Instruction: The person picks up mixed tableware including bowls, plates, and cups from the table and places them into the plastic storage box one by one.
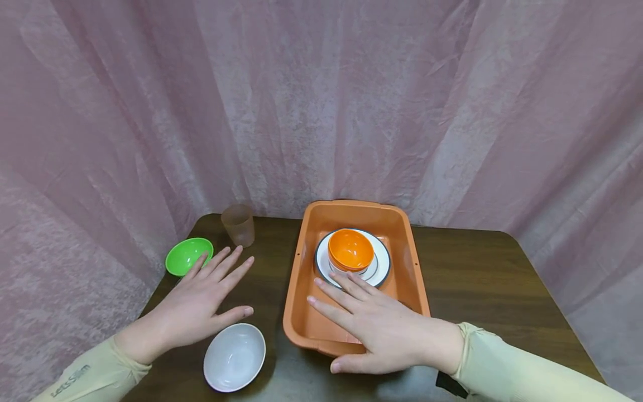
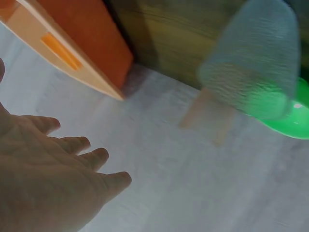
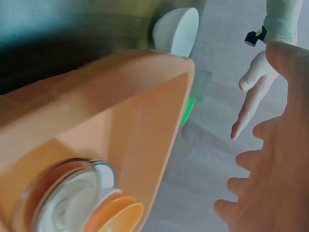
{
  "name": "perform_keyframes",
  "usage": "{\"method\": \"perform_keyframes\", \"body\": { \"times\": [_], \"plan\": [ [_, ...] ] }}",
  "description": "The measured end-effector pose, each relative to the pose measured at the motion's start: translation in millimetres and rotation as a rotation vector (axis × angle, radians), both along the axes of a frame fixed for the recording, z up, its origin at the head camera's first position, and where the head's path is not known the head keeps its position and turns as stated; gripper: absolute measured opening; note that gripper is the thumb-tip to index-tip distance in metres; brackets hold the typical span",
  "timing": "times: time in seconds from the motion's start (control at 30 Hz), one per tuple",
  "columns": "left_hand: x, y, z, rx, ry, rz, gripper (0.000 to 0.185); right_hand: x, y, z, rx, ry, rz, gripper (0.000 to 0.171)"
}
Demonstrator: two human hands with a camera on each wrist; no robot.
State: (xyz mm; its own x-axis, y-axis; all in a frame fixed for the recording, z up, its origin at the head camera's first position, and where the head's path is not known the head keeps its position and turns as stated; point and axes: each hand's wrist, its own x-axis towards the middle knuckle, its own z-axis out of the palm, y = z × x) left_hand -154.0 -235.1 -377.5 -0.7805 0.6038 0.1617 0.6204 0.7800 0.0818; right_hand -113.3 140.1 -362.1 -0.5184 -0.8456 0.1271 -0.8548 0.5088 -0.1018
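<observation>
My left hand (image 1: 193,304) hovers with fingers spread, its fingertips overlapping the bright green bowl (image 1: 183,257) in the head view and its thumb close by a white bowl (image 1: 234,360). Nothing is in that hand. Over the near part of an orange plastic basin (image 1: 293,290) is my right hand (image 1: 379,329), also spread flat and holding nothing. Inside the basin, a white dark-rimmed plate (image 1: 384,262) carries a small orange bowl (image 1: 350,250), nested in a white one. The right wrist view shows a clear glass rim (image 3: 24,205) beside the stacked plates.
A translucent ribbed cup (image 1: 238,223) stands at the table's back left, beyond the green bowl. The dark wooden table (image 1: 482,273) extends right of the basin. Pink curtains (image 1: 321,100) hang behind and at both sides. A dark object (image 1: 450,385) lies partly under my right sleeve.
</observation>
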Motion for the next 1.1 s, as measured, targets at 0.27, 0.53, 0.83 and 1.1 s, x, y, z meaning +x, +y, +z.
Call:
{"method": "perform_keyframes", "body": {
  "times": [0.27, 0.53, 0.83, 1.1],
  "plan": [
    [4.8, -35, -3.2, 0.039, -0.016, 0.104, 0.087, -25.1, -37, 2.2, 0.075, 0.027, 0.018, 0.091],
    [4.4, -70, -9.5, 0.078, -0.036, 0.173, 0.093, -51.8, -74, 1.3, 0.128, 0.033, 0.047, 0.092],
    [4.9, -99, -21.0, 0.153, -0.180, 0.275, 0.108, -68.6, -110, -2.2, 0.173, 0.008, 0.039, 0.093],
    [0.3, -111, -43.2, 0.359, -0.422, 0.338, 0.121, -74.9, -138, -3.4, 0.219, 0.007, 0.020, 0.093]
  ]
}}
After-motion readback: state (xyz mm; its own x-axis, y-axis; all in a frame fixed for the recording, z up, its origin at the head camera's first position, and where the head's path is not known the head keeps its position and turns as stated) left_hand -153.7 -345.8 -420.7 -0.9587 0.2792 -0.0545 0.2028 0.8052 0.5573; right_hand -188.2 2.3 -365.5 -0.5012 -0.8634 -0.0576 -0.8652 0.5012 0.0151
